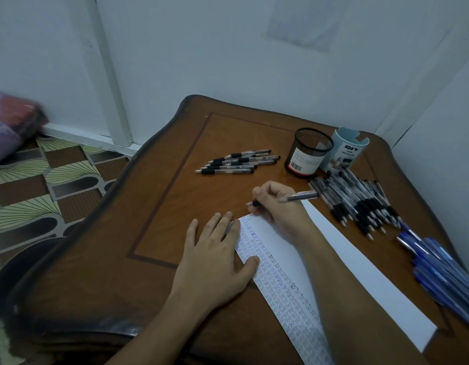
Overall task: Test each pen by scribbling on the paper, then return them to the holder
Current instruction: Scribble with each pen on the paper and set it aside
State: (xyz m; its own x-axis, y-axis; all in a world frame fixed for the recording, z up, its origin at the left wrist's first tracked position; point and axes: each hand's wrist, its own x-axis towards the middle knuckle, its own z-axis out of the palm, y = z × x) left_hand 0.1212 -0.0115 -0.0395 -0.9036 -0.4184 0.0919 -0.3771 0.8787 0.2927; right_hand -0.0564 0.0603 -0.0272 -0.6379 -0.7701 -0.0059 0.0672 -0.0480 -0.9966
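Right hand [278, 204]: fingers curled round a black-grip pen [300, 196] in a writing hold, tip pointing down at the far end of the paper [360, 259].
Left hand [215, 256]: flat, fingers straight, thumb and fingertips pressing the paper's left edge onto the table [162, 206].
Tip contact: it may sit just past the paper's edge – blur hides this.
Paper: long sheet, left part dense with scribbles, right part bare.
Holders: mesh holder [308, 154] and blue organiser cup [344, 151] stand upright at the far right, both near.
Other pens: small row [236, 162] far centre; black-grip pile [360, 201] and blue pens [444, 267] to the right.
Doing it well: bring the tip onto bare paper, keep the left hand firm, make a short light scribble – enough to judge the ink.
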